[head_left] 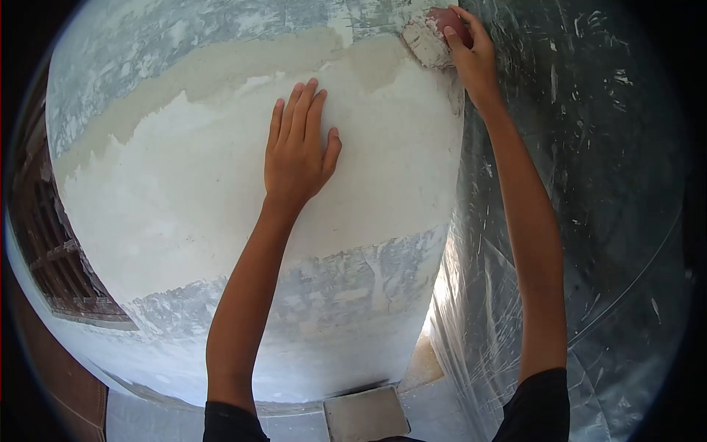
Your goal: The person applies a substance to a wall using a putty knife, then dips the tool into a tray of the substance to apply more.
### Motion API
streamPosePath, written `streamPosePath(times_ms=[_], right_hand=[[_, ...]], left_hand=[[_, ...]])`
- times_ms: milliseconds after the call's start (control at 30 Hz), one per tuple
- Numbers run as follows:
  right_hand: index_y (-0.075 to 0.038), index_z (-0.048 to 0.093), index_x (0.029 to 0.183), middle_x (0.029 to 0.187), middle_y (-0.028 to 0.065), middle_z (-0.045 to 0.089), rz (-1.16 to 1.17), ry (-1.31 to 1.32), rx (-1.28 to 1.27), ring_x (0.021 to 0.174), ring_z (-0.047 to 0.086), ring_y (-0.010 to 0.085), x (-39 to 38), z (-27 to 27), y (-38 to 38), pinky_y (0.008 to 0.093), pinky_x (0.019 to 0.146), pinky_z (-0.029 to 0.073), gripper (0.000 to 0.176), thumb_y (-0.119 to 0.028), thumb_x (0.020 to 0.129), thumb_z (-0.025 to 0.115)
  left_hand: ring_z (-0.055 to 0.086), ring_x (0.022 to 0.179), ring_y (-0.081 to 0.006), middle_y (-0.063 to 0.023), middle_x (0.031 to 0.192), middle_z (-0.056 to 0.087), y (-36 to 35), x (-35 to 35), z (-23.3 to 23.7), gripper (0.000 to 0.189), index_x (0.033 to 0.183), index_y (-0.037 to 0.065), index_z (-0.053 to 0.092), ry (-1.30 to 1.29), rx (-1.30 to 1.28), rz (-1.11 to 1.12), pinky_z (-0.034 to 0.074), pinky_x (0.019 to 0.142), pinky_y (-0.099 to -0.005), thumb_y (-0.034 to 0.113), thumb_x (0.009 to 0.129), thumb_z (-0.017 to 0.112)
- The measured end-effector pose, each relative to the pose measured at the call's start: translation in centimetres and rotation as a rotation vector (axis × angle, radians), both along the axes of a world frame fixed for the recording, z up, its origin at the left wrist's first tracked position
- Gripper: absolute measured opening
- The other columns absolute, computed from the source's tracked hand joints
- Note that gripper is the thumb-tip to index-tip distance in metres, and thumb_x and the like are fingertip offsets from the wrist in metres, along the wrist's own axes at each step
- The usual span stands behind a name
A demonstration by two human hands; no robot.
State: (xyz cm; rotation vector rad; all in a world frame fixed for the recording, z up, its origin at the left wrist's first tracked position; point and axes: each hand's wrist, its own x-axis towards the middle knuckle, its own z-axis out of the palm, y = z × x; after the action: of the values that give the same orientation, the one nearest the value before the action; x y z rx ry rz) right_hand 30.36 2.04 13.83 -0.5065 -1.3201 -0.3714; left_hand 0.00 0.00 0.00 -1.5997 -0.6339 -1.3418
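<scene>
Right hand (477,62) is clamped on a plaster-caked tool (428,46), dark red on one side and clotted off-white on the other, at the wall's upper right edge. Left hand (296,151) lies flat on the pale wall (184,191), fingers slightly apart, below a beige strip. White-flecked plastic sheeting (611,184) hangs alongside; a brown slatted frame (62,258) stands far left, a greyish square board (366,416) below.

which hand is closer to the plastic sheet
Right. The right hand, gripping the plaster-smeared tool, is at the wall's edge, right beside the plastic sheet. The left hand is at the middle of the wall, well left of the sheet.
</scene>
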Motion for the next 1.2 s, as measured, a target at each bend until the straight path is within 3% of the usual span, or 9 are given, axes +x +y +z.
streamPosePath(times_ms=[100,167,300,367,467,700,833,900,1200], right_hand=[[-0.012,0.056,0.146,0.135,0.0102,0.065,-0.077,-0.184,0.039,0.116,0.064,0.0213,0.1,0.0,0.3,0.0325,0.103,0.049,0.046,-0.017,0.101,0.067],[-0.01,0.059,0.143,0.13,0.0125,0.067,-0.029,0.078,0.102,0.115,0.065,0.0215,0.3,0.7,0.7,0.033,0.102,0.049,0.044,-0.016,0.101,0.066],[-0.008,0.059,0.141,0.129,0.013,0.067,0.229,0.006,0.042,0.114,0.065,0.0215,-0.8,-0.1,0.3,0.033,0.101,0.05,0.041,-0.015,0.101,0.065],[-0.006,0.059,0.141,0.129,0.0124,0.067,-0.048,-0.168,0.05,0.114,0.065,0.0211,-1.2,-0.6,-0.4,0.033,0.101,0.05,0.041,-0.014,0.101,0.064],[-0.005,0.058,0.142,0.131,0.0128,0.066,0.018,0.144,0.073,0.115,0.065,0.0213,-0.4,-0.2,0.6,0.0339,0.102,0.05,0.042,-0.014,0.101,0.064],[-0.004,0.058,0.142,0.133,0.0146,0.066,-0.139,0.023,-0.018,0.118,0.064,0.0225,-2.0,-2.3,-0.5,0.0347,0.104,0.049,0.043,-0.015,0.101,0.063],[-0.006,0.058,0.142,0.133,0.0146,0.065,0.15,0.245,0.068,0.118,0.064,0.0242,-2.2,-2.9,-0.1,0.0349,0.104,0.048,0.042,-0.016,0.101,0.062],[-0.012,0.052,0.148,0.134,0.0243,0.06,-0.055,0.061,-0.012,0.128,0.052,0.0354,-2.4,-3.8,-0.2,0.0459,0.113,0.04,0.051,-0.024,0.099,0.063],[-0.009,0.053,0.146,0.138,0.0254,0.056,-0.047,0.171,0.01,0.125,0.054,0.0379,-3.1,-4.7,-0.9,0.0453,0.111,0.041,0.047,-0.021,0.101,0.059]], left_hand=[[0.045,0.147,-0.0297,-0.0128,0.154,0.051,0.1,0.1,-0.1,0.052,0.144,0.003,0.053,-0.004,0.01,0.001,0.032,0.124,-0.0498,0.014,0.094,0.062],[0.045,0.147,-0.0298,-0.0129,0.154,0.051,0.1,0.2,0.1,0.052,0.144,0.003,0.053,-0.006,0.018,-0.003,0.032,0.124,-0.0498,0.014,0.094,0.063],[0.044,0.147,-0.0298,-0.013,0.154,0.051,0.0,0.1,-0.1,0.053,0.144,0.003,0.053,-0.003,0.01,-0.002,0.031,0.124,-0.0498,0.014,0.093,0.063],[0.044,0.148,-0.0298,-0.0131,0.155,0.05,0.0,0.1,0.0,0.054,0.145,0.003,0.053,-0.001,0.008,-0.005,0.031,0.124,-0.0497,0.014,0.094,0.063],[0.044,0.148,-0.0299,-0.0131,0.155,0.05,0.1,0.2,0.0,0.054,0.145,0.003,0.052,-0.003,0.009,0.0,0.031,0.124,-0.0499,0.014,0.094,0.063],[0.043,0.148,-0.03,-0.0129,0.155,0.05,0.1,0.1,-0.1,0.054,0.145,0.003,0.052,-0.001,0.006,-0.001,0.031,0.124,-0.0504,0.015,0.094,0.063],[0.044,0.148,-0.0303,-0.0133,0.155,0.051,0.2,0.1,-0.1,0.053,0.145,0.002,0.052,0.002,0.014,-0.003,0.031,0.123,-0.0505,0.014,0.094,0.063],[0.044,0.147,-0.0304,-0.0134,0.155,0.051,0.2,0.1,-0.1,0.053,0.145,0.002,0.052,0.001,0.013,-0.005,0.032,0.123,-0.0506,0.014,0.094,0.063],[0.044,0.148,-0.0299,-0.0129,0.155,0.051,0.2,0.1,-0.1,0.053,0.145,0.003,0.052,-0.004,0.01,-0.002,0.032,0.123,-0.0504,0.015,0.094,0.062]])
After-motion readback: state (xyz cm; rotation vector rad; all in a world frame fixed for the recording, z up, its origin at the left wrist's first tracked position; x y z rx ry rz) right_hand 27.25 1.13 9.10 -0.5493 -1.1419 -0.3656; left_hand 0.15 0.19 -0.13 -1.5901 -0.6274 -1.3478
